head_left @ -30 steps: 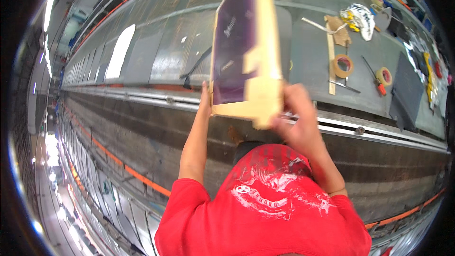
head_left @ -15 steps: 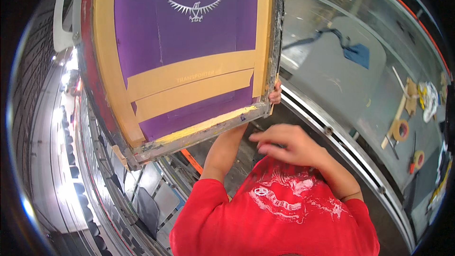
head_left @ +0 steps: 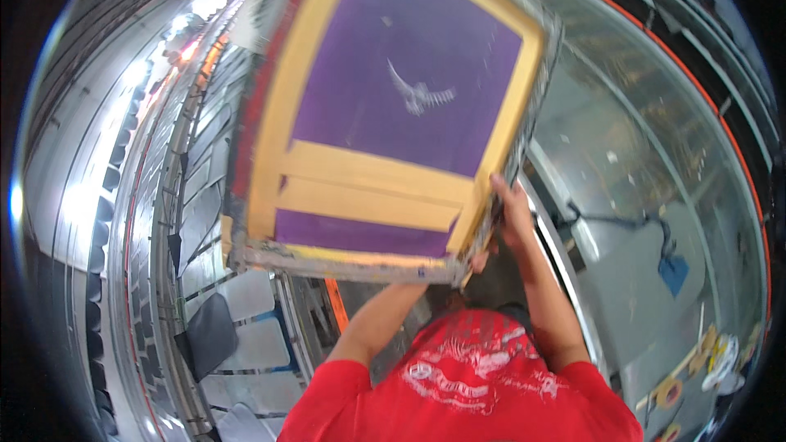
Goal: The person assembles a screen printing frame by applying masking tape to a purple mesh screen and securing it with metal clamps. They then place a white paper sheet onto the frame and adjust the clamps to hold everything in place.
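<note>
The screen frame [head_left: 385, 127] is held left of the right hand [head_left: 514, 211], its rim [head_left: 352, 265] enclosed in that hand's grip; its near corner [head_left: 460, 270] is clasped by the mostly hidden left hand [head_left: 481, 260]; likely stiff and heavy, it seems best gripped rimwise, the mesh [head_left: 356, 74] untouched

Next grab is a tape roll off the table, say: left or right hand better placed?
Right, likely. The right hand grips the framed purple screen by its right edge, the side nearer the tape rolls. The left hand is mostly hidden behind the screen, fingers showing near the lower right corner.
</note>
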`<state>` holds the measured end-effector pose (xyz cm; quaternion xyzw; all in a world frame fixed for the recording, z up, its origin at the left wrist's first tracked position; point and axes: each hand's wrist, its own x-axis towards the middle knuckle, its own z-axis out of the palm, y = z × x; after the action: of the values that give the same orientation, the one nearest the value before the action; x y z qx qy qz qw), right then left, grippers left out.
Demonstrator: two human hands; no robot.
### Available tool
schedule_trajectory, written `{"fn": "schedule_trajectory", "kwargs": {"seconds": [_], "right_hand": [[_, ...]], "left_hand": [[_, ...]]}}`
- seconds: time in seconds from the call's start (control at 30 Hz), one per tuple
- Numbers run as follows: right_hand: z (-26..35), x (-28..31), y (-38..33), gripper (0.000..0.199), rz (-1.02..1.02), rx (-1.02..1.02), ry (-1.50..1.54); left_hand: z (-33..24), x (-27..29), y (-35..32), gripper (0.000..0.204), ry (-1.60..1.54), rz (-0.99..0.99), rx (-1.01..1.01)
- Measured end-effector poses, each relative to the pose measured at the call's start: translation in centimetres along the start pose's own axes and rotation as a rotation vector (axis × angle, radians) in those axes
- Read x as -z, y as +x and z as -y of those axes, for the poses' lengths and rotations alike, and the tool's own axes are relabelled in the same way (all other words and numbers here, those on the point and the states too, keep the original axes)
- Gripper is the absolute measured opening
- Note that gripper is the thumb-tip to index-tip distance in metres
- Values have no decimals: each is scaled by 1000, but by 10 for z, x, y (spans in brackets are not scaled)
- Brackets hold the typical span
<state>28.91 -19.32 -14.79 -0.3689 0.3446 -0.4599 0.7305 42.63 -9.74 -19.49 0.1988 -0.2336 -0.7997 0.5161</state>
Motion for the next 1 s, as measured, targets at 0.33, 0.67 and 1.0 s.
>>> {"fn": "schedule_trajectory", "kwargs": {"seconds": [0.33, 0.67, 1.0], "right_hand": [[-57, -20, 102, 42, -237, -66, -75], [-68, -124, 274, 35, -16, 100, -135], [-137, -242, 328, 29, 220, 189, -100]], "left_hand": [[-38, 91, -58, 59, -497, -309, -362], [-149, 101, -28, 90, -397, -394, -750], [-285, 211, -23, 87, 11, -1139, -1234]]}}
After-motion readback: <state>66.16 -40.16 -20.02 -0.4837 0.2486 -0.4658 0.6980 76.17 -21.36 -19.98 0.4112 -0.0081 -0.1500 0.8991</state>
